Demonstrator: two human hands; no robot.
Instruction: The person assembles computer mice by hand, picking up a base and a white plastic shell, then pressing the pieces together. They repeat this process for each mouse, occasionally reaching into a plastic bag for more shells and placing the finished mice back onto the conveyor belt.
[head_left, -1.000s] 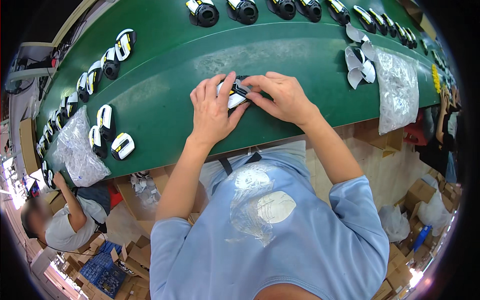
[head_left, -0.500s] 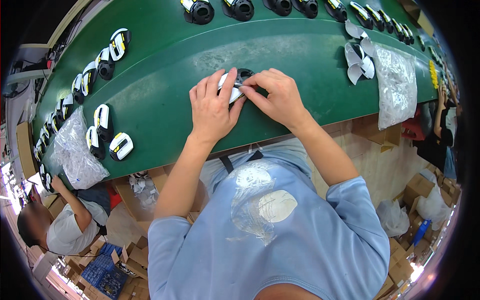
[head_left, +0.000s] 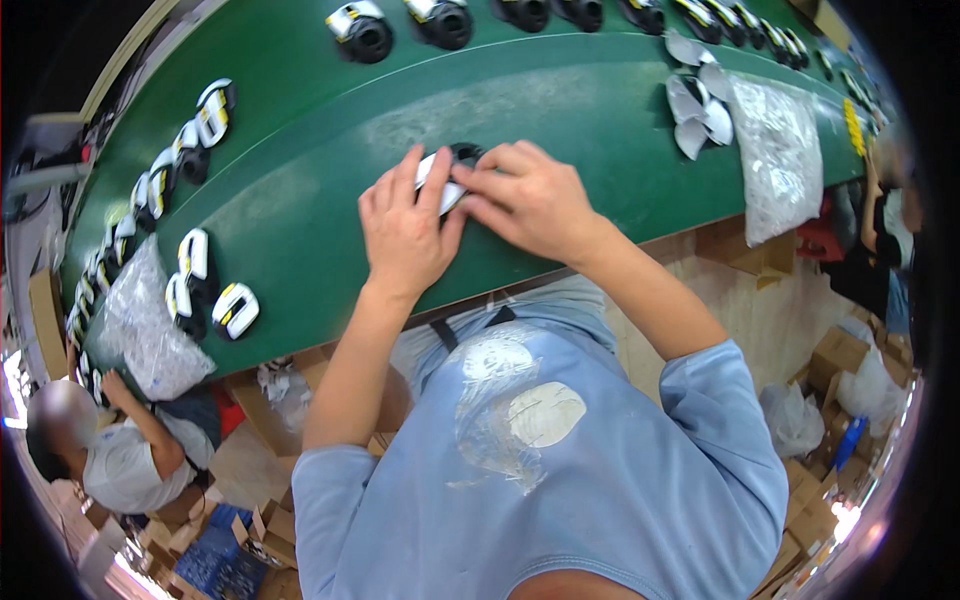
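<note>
A black-and-white plastic housing lies on the green workbench under my two hands. My left hand holds it from the left, fingers over its white side. From the right, my right hand presses bent fingers and thumb on its edge; motion blurs the fingertips and hides whether a small part is between them. Much of the housing is covered. Left of my hands stand similar housings, one a white-topped housing with yellow marks.
Rows of housings line the bench's far side and left end. At right lie grey-white curved shells beside a clear plastic bag; another clear bag is at left. A co-worker sits at left. Cardboard boxes stand below.
My right hand has shifted slightly over the housing, its fingers bent closer against it. The left hand keeps its hold. The whole view has swung a little, moving the bench things leftward.
</note>
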